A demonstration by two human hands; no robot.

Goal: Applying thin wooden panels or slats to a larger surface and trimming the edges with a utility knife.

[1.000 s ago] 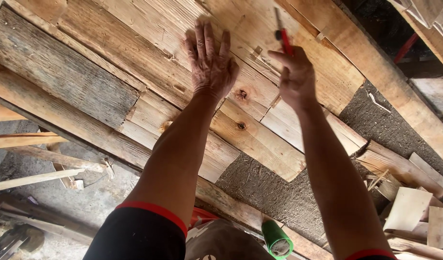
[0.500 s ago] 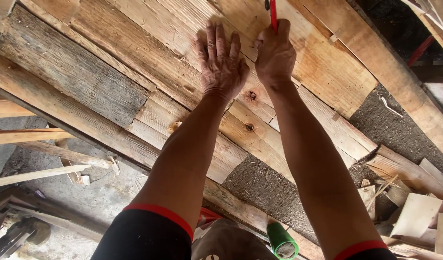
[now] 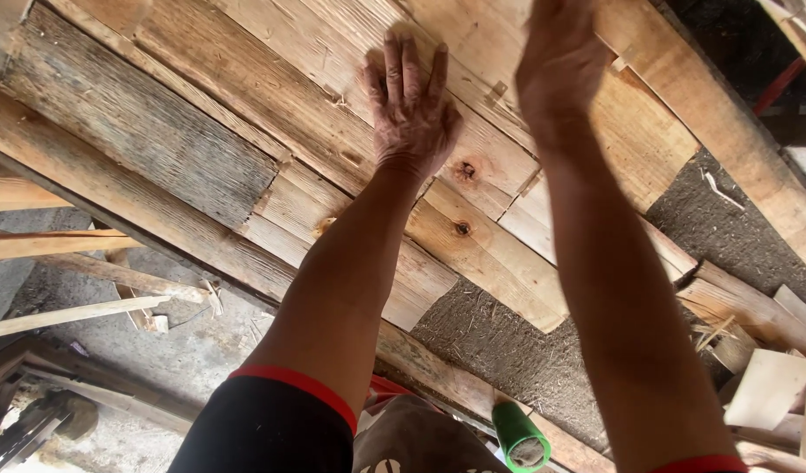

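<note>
While the left hand (image 3: 411, 109) stays spread flat on the planks (image 3: 271, 96), the right hand (image 3: 556, 66) has swung higher, its grip and red tool now out of frame.

Weathered boards (image 3: 271, 105) lay side by side across a long beam (image 3: 114, 188) above the gritty floor (image 3: 499, 337), which carried scattered offcuts (image 3: 766, 385).

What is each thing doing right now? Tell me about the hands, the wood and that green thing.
Left hand: flat, fingers spread, pressing on the planks.
Right hand: raised at the top edge, fingertips cut off, grip hidden.
Weathered wooden planks: lying side by side, slanted, knots showing.
Green cylinder: lying tilted, end facing up.
Pale wood offcuts: scattered loose on the ground.
</note>
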